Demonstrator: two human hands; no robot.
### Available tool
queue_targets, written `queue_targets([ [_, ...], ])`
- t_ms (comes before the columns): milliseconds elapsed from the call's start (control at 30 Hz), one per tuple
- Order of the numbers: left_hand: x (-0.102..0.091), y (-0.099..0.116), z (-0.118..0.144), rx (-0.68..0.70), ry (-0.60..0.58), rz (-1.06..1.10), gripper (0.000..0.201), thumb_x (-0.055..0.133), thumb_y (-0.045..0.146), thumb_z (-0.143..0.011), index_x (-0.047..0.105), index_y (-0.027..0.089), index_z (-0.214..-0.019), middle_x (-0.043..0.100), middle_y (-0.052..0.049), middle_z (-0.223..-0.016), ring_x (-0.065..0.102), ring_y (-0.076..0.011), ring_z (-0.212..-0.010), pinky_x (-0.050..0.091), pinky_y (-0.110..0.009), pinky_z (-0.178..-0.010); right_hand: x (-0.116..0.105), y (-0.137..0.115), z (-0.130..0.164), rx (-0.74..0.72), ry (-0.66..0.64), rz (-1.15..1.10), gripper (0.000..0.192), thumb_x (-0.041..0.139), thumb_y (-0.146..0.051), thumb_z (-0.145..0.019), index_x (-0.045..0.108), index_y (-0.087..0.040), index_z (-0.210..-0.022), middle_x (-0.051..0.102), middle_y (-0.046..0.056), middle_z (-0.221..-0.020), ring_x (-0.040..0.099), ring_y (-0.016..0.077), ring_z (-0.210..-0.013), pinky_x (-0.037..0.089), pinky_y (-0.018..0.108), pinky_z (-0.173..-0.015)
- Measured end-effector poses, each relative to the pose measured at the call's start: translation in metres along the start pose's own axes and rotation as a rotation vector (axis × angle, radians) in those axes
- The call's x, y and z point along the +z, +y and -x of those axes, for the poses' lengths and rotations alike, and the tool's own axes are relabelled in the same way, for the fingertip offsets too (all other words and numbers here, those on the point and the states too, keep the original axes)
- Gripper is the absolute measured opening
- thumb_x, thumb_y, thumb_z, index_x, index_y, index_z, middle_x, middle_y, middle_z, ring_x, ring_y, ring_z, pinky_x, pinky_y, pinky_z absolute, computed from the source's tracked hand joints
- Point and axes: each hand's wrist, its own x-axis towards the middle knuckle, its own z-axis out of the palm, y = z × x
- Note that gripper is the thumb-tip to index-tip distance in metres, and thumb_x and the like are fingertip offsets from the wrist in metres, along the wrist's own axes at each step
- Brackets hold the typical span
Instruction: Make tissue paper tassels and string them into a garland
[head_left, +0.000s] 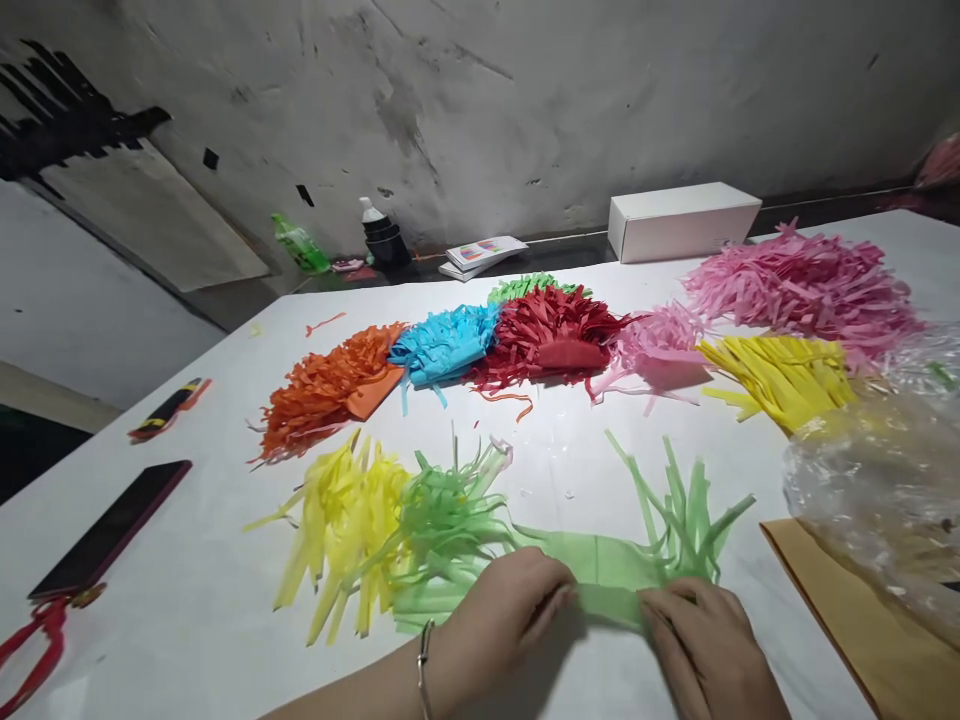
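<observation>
Pinching the uncut middle band of a green fringed tissue sheet (600, 575) at the bottom centre of the frame, the left hand (502, 620) and the right hand (701, 640) both close their fingertips on the paper, pressing it to the white desk (225, 380). The sheet lies with its long axis running left to right across the frame, one fringe fanning out to the left and the other spraying up toward the upper right. Judging from the layout, the work is well along: finished-looking bundles sit in an arc across the middle, an orange pile (322, 390), a blue pile (442, 345), a red pile (547, 335), pink piles (802, 280) and a yellow pile (780, 370). A yellow fringed sheet (345, 520) lies just left of the green one, overlapping it. The green sheet looks flat and unrolled at its centre, so the gathering of this piece seems only begun.
</observation>
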Motion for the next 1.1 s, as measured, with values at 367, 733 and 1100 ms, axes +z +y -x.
queue_targets([
  [367,-0.010,0.004,-0.033,-0.300,-0.046,0.002,0.014,0.055,0.022,-0.088,0.068,0.018,-0.086,0.072,-0.006,-0.079,0.062,-0.0206,-0.071,0.039,-0.028,-0.064,0.015,0.003,-0.026,0.066,-0.046,0.341,0.019,0.045,-0.019,-0.101,0.064,-0.017,-0.099,0.065,0.005,-0.074,0.062,0.0219,-0.067,0.041,0.037,-0.068],
  [733,-0.015,0.001,-0.034,-0.258,0.007,0.118,0.013,0.052,0.019,-0.089,0.065,0.017,-0.087,0.070,-0.005,-0.082,0.062,-0.0203,-0.074,0.045,-0.028,-0.065,0.017,-0.015,-0.020,-0.370,0.050,0.161,0.038,0.035,0.004,-0.090,0.070,-0.010,-0.099,0.073,0.011,-0.089,0.065,0.0244,-0.093,0.045,0.042,-0.094],
  [1100,0.020,0.000,0.001,0.379,0.176,-0.324,0.020,0.045,0.006,-0.095,0.061,0.018,-0.094,0.069,-0.004,-0.087,0.058,-0.0205,-0.088,0.032,-0.047,-0.103,0.011,-0.022,-0.027,-0.250,-0.033,0.032,0.029,0.038,-0.008,-0.098,0.066,-0.013,-0.102,0.067,0.009,-0.093,0.060,0.0235,-0.093,0.041,0.041,-0.093],
])
